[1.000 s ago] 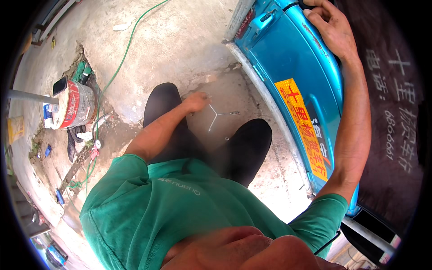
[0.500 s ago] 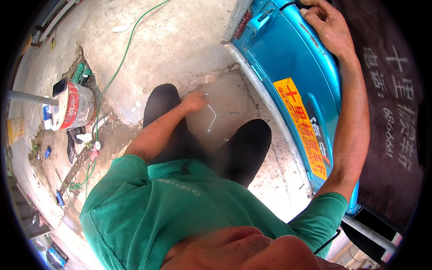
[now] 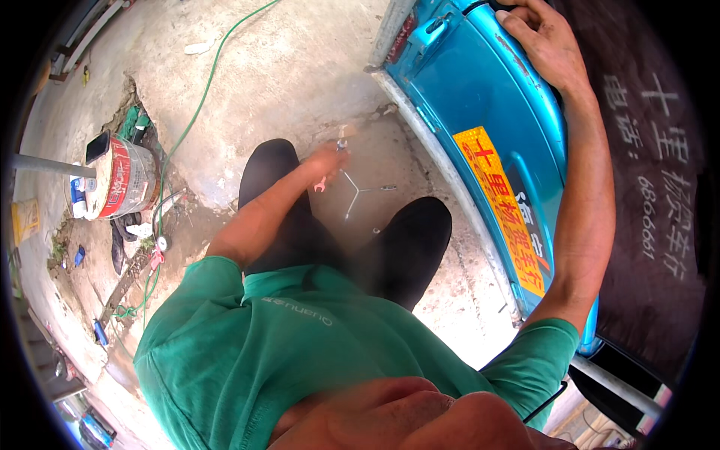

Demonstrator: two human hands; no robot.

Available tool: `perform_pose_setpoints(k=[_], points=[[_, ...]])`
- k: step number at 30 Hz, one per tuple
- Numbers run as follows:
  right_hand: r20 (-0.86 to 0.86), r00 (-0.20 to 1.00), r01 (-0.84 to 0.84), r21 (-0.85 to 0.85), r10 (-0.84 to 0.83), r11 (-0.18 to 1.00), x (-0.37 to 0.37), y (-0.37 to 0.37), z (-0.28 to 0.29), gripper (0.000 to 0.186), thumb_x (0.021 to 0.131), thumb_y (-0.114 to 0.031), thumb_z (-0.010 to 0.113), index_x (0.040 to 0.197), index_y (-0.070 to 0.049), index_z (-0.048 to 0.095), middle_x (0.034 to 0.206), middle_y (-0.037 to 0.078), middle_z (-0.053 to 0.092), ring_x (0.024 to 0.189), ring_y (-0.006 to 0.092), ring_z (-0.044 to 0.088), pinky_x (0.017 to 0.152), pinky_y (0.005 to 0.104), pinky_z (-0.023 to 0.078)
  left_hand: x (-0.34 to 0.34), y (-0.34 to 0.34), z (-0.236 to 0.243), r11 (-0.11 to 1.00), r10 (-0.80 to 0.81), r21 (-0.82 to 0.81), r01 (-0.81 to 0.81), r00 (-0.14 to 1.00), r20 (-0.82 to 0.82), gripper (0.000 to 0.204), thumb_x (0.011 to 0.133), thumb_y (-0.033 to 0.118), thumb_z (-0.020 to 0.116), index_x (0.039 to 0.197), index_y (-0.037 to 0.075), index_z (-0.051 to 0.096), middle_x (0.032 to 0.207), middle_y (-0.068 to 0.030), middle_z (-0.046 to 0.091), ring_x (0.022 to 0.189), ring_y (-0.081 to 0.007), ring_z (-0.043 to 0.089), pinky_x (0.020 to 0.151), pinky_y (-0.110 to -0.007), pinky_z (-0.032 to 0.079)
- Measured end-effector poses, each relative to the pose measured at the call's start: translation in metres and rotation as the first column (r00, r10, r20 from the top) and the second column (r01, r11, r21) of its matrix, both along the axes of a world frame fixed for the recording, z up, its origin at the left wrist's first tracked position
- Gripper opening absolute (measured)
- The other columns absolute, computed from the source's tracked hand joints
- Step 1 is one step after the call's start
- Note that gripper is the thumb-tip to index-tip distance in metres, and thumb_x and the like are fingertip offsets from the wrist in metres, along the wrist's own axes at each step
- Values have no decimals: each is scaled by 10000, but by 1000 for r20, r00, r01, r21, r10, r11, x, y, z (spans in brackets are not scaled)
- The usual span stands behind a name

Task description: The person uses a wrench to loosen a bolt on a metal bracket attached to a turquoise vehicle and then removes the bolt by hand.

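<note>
My left hand (image 3: pixel 327 162) is closed round a wrench (image 3: pixel 320 184), low over the floor between my knees. One end of the wrench shows on each side of the fist; the middle is hidden by my fingers. Just beside it, a three-armed Y-shaped socket wrench (image 3: pixel 357 191) lies on the concrete. A small ring-like part (image 3: pixel 376 231) is on the floor near my right knee. At the upper right, my right hand (image 3: pixel 551 49) is curled over the top edge of a blue vehicle panel (image 3: pixel 487 90). Some of its fingertips are cut off by the frame's top, near a dark part.
A green hose (image 3: pixel 212 82) runs across the floor on the left. Past it stands a red-and-white bucket (image 3: pixel 124 180) with a phone (image 3: pixel 98 147) and bottles on top. A metal bar (image 3: pixel 420 112) edges the panel. A dark board with white writing (image 3: pixel 645 187) stands at the right.
My left hand has lifted slightly, and the wrench now shows in it, both ends in sight. My right hand stays on the panel's edge, shifted only slightly.
</note>
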State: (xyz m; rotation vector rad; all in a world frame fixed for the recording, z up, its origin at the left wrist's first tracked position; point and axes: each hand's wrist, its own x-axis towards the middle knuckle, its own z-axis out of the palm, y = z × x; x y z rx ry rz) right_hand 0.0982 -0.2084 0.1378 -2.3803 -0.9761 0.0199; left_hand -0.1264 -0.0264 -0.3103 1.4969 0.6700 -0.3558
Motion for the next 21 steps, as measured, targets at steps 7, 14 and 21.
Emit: perform_pose_setpoints(k=[7, 14, 21], points=[[0, 998, -61, 37, 61, 997, 2, -3, -3, 309, 924, -170, 670, 1189, -11, 675, 944, 107, 694, 879, 189, 650, 817, 336, 530, 48, -9, 89, 922, 216, -355, -152, 965, 149, 287, 1065, 304, 561, 1055, 21, 605, 782, -34, 626, 487, -78, 431, 409, -250, 334], [21, 997, -70, 17, 69, 997, -11, -3, 2, 327, 923, -186, 669, 1199, -13, 671, 960, 109, 697, 882, 191, 653, 818, 339, 532, 80, -31, 125, 768, 320, -595, -236, 946, 38, 316, 1048, 296, 581, 1115, -10, 618, 803, -57, 622, 519, -82, 366, 452, -255, 276], [108, 994, -2, -32, 6, 999, 0, 0, -4, 334, 931, -204, 670, 1204, -12, 668, 957, 101, 694, 882, 186, 652, 814, 339, 530, 92, -25, 112, 649, 332, -708, -278, 941, -65, 262, 1026, 262, 608, 1075, 6, 624, 824, -41, 620, 541, -73, 387, 461, -240, 293]])
